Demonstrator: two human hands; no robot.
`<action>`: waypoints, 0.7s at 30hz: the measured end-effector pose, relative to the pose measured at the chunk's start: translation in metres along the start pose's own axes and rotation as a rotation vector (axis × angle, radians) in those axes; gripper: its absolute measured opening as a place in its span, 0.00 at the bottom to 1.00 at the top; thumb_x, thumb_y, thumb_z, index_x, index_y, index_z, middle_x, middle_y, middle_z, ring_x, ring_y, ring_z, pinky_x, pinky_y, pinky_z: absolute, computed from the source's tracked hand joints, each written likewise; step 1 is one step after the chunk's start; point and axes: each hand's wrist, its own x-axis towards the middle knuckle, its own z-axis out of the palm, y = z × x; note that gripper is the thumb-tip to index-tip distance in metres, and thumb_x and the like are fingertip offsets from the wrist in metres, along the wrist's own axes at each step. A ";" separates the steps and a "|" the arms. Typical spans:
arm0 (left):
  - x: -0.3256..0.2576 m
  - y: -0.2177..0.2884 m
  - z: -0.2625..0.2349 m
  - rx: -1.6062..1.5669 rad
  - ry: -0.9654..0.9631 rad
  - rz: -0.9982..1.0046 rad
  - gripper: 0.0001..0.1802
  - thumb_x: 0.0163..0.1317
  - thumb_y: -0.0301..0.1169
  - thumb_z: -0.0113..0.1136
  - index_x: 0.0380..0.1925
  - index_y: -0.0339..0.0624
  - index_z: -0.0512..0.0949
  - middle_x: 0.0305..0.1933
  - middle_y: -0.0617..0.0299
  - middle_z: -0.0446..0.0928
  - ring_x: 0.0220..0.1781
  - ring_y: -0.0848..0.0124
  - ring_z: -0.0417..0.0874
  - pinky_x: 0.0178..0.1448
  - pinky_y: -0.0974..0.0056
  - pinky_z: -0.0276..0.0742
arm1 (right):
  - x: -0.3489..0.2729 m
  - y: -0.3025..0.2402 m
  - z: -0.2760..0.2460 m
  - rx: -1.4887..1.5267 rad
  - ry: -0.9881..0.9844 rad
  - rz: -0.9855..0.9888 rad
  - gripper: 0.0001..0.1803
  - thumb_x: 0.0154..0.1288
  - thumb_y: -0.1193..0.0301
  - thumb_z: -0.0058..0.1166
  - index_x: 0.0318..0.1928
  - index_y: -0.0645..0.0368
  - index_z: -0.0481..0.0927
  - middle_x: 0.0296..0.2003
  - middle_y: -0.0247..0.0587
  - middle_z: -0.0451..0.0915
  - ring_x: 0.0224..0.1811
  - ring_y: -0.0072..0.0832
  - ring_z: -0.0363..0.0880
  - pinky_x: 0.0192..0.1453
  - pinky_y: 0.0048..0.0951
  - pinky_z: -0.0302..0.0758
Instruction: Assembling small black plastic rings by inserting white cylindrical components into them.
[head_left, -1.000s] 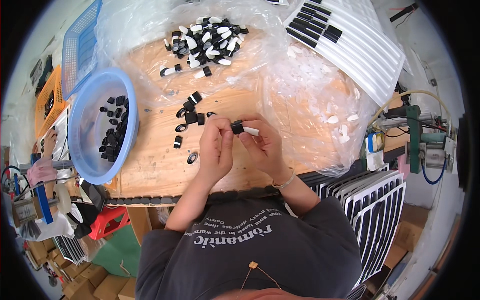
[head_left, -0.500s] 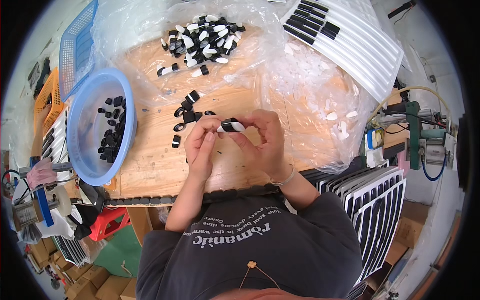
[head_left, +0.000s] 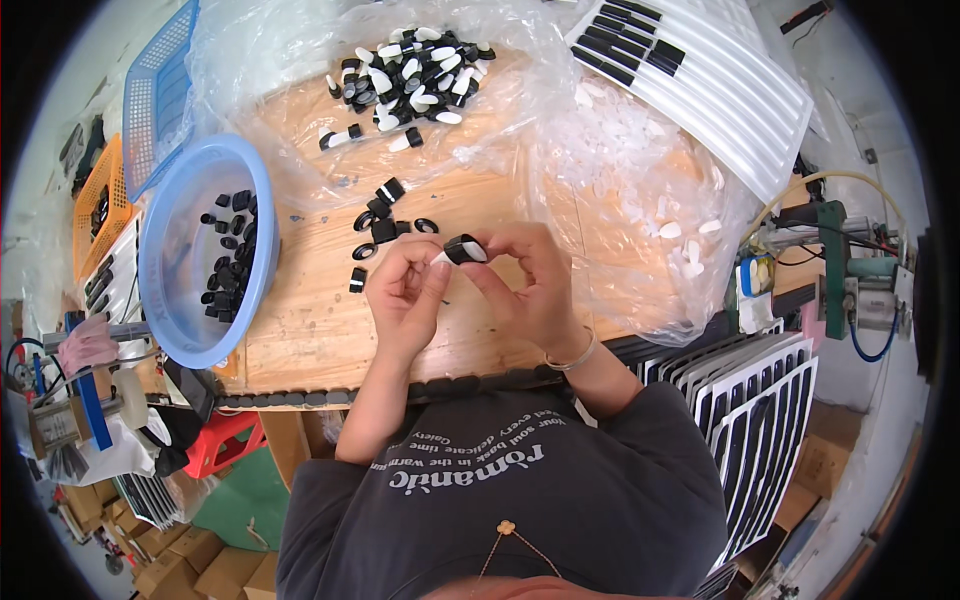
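On the far left I see a blue plastic basin (head_left: 175, 290) holding loose black caps (head_left: 228, 260), sitting on the wooden workbench (head_left: 300, 330). Just right of it a small scatter of black rings and caps (head_left: 378, 222) lies on the bare wood, near the hands.

My left hand (head_left: 405, 295) is raised over the bench edge, its thumb and fingertips pinched on the white end of a small black-and-white capped piece (head_left: 465, 248). My right hand (head_left: 535, 285) meets it from the other side, fingers closed on the black end of the same piece, so both hands grip it between them, held just above the wood. I judge this to be the joining step: the black cap being pressed or twisted onto the white insert. I cannot tell whether it is fully seated. The next move, as I read it, calls for a firm, square push along the piece's axis.

Further back, a heap of finished black-and-white pieces (head_left: 405, 75) rests on clear plastic sheeting (head_left: 300, 60). To the right, a clear bag of white inserts (head_left: 650, 200) lies open, well apart from the hands.
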 end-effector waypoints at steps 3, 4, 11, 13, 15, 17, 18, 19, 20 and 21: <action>0.001 0.002 0.003 0.019 0.028 0.027 0.07 0.60 0.14 0.54 0.37 0.33 0.73 0.46 0.59 0.72 0.42 0.80 0.71 0.47 0.76 0.67 | 0.009 -0.011 -0.002 -0.112 -0.039 -0.101 0.14 0.53 0.80 0.65 0.39 0.63 0.74 0.35 0.44 0.81 0.37 0.29 0.82 0.42 0.25 0.77; 0.001 0.002 0.005 0.029 0.042 0.060 0.08 0.59 0.13 0.55 0.37 0.33 0.73 0.46 0.58 0.73 0.44 0.77 0.72 0.50 0.74 0.67 | 0.009 -0.011 -0.002 -0.113 -0.039 -0.101 0.14 0.53 0.80 0.65 0.39 0.63 0.74 0.35 0.44 0.81 0.37 0.29 0.82 0.42 0.25 0.77; 0.000 -0.001 0.003 0.060 0.037 0.066 0.09 0.57 0.11 0.55 0.37 0.32 0.73 0.45 0.54 0.74 0.46 0.74 0.74 0.53 0.72 0.68 | 0.013 -0.014 -0.002 -0.049 -0.031 -0.060 0.10 0.52 0.80 0.64 0.35 0.61 0.76 0.37 0.45 0.80 0.38 0.33 0.82 0.42 0.26 0.76; 0.000 0.001 0.004 0.061 0.000 0.061 0.09 0.57 0.11 0.55 0.37 0.32 0.74 0.44 0.54 0.74 0.46 0.73 0.74 0.53 0.72 0.68 | 0.015 -0.014 -0.003 0.008 -0.045 -0.030 0.10 0.52 0.80 0.63 0.35 0.61 0.76 0.39 0.45 0.80 0.39 0.34 0.81 0.43 0.26 0.76; 0.001 0.002 0.004 0.082 0.007 0.071 0.09 0.56 0.11 0.55 0.36 0.32 0.74 0.43 0.54 0.74 0.45 0.72 0.74 0.53 0.72 0.68 | 0.014 -0.011 -0.005 -0.029 -0.094 -0.117 0.09 0.53 0.81 0.62 0.35 0.61 0.76 0.41 0.46 0.79 0.40 0.33 0.80 0.45 0.26 0.75; 0.001 0.002 0.003 0.103 0.016 0.081 0.09 0.56 0.11 0.55 0.36 0.32 0.74 0.42 0.54 0.75 0.45 0.72 0.75 0.52 0.71 0.69 | 0.015 -0.014 -0.005 -0.007 -0.104 -0.075 0.10 0.52 0.81 0.62 0.34 0.61 0.76 0.41 0.45 0.79 0.41 0.32 0.80 0.46 0.26 0.75; 0.002 0.002 0.003 0.153 0.001 0.113 0.09 0.56 0.11 0.55 0.36 0.31 0.75 0.42 0.55 0.75 0.44 0.71 0.75 0.52 0.71 0.69 | 0.016 -0.015 -0.006 0.016 -0.114 -0.033 0.10 0.52 0.81 0.62 0.34 0.61 0.76 0.41 0.45 0.79 0.41 0.32 0.80 0.46 0.27 0.75; 0.003 0.001 0.003 0.204 -0.014 0.145 0.08 0.56 0.11 0.55 0.36 0.31 0.75 0.41 0.55 0.75 0.44 0.71 0.75 0.51 0.71 0.69 | 0.015 -0.014 -0.006 0.016 -0.114 -0.034 0.10 0.52 0.81 0.62 0.34 0.61 0.76 0.41 0.45 0.79 0.41 0.32 0.80 0.46 0.27 0.75; 0.003 0.001 0.002 0.204 -0.014 0.145 0.08 0.56 0.11 0.55 0.36 0.31 0.75 0.41 0.55 0.75 0.44 0.71 0.75 0.51 0.71 0.69 | 0.014 -0.011 -0.006 0.031 -0.110 -0.029 0.10 0.52 0.81 0.63 0.35 0.61 0.76 0.41 0.45 0.79 0.41 0.31 0.80 0.46 0.26 0.75; 0.004 0.001 0.003 0.223 -0.027 0.170 0.08 0.57 0.12 0.56 0.36 0.31 0.75 0.40 0.56 0.76 0.42 0.73 0.74 0.47 0.73 0.69 | 0.012 -0.009 -0.007 0.045 -0.106 -0.024 0.11 0.51 0.81 0.64 0.35 0.61 0.76 0.41 0.45 0.79 0.41 0.31 0.80 0.46 0.26 0.75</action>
